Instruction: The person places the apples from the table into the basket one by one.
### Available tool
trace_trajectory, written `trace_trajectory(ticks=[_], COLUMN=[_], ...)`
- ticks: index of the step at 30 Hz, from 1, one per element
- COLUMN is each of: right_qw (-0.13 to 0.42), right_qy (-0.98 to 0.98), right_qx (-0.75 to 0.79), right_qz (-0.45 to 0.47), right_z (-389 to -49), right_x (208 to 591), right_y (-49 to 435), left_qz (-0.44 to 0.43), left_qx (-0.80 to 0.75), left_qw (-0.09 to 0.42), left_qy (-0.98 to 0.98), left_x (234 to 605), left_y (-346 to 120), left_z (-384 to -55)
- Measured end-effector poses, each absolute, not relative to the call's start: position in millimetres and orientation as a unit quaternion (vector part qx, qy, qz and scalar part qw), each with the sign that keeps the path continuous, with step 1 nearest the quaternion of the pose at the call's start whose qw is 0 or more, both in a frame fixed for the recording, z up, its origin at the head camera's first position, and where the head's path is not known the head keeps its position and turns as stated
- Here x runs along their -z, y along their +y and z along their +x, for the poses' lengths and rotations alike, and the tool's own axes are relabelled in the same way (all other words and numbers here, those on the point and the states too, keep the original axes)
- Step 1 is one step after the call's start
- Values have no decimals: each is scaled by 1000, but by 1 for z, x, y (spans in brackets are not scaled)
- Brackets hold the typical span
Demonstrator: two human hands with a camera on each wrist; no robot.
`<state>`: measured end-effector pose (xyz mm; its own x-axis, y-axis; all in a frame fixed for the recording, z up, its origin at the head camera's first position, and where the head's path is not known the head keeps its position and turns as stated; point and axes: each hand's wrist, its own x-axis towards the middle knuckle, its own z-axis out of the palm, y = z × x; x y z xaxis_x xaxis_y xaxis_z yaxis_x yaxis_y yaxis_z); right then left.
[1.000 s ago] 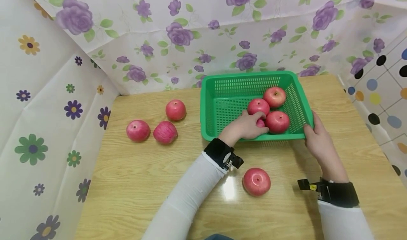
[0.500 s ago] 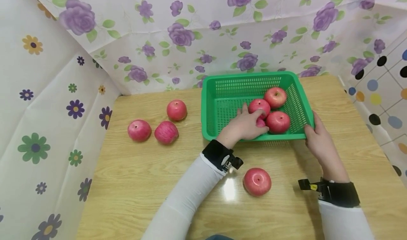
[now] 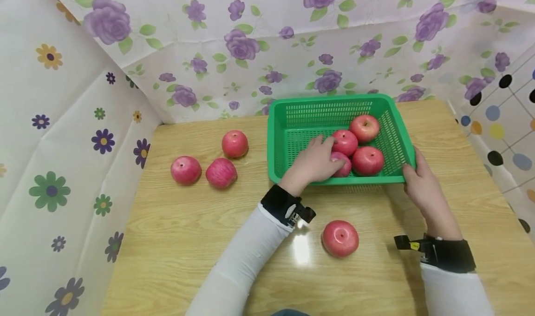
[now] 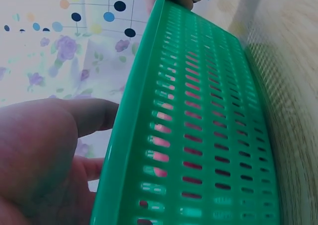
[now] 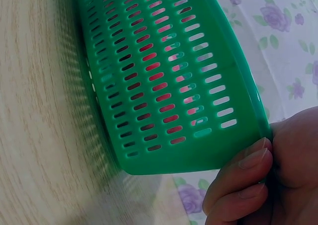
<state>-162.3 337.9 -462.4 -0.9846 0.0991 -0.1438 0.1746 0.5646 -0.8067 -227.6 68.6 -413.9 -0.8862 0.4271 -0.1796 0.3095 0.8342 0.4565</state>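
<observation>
A green plastic basket with slotted walls stands on the table, several red apples grouped in its right part. My left hand reaches over the front rim, fingers loosely extended beside the front-left apple and the apple behind it. In the left wrist view, the thumb shows beyond the basket's rim, with nothing visible in the grasp. My right hand grips the basket's front right corner; in the right wrist view, curled fingers hold that corner's rim.
Left of the basket lie three more apples, the leftmost one, a striped one and one farther back. Another apple sits between the forearms, in front of the basket. Flowered sheeting hangs behind the table.
My left hand has let go of the front-left apple and drawn slightly left, its fingers loosening so more of that apple shows. The right hand keeps its hold on the basket.
</observation>
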Motion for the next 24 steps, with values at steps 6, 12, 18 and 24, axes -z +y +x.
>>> trace_trajectory(ticks=[6,12,18,24], right_qw=[45,46,50,50], right_qy=[881,881,882,883], right_qx=[464,465,462,460], right_qz=[81,71,78,74], right_z=[-164,-162,-160,-162], right_x=[465,463,462,462], right_y=[339,341,341,338], left_qz=[200,203,191,165], left_qx=[-234,-278,-336,-403], left_qw=[100,55,-4,-90], left_qy=[946,937,922,896], left_x=[411,410,403,394], left_y=[54,39,24,-6], left_z=[-229,-232,-227,-222])
